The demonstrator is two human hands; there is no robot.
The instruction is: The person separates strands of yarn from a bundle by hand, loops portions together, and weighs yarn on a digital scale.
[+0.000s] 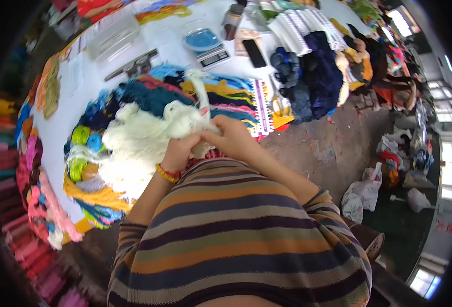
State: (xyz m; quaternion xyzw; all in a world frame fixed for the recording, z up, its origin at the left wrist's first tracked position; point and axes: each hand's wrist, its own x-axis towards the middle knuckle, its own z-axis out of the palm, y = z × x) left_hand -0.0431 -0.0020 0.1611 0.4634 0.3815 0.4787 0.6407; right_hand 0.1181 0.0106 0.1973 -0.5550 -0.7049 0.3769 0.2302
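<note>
A large fluffy bundle of white yarn (133,135) lies on the near edge of the table, with a strand reaching up and to the right. At its right end my left hand (182,148), with a yellow beaded bracelet at the wrist, is closed on the white yarn. Close beside it, my right hand (231,134) is also closed on the yarn, the fingertips of both hands nearly meeting. Behind them lie teal yarn hanks (151,97) and a row of coloured strands (231,94) leading to a punched card (260,105).
On the white table (75,97) are a digital scale (213,57) bearing a tub, a black phone (254,53), a clear plastic box (113,38) and a metal tool (133,65). Dark navy yarn (323,77) hangs over the edge. Another person in red (95,7) is across the table.
</note>
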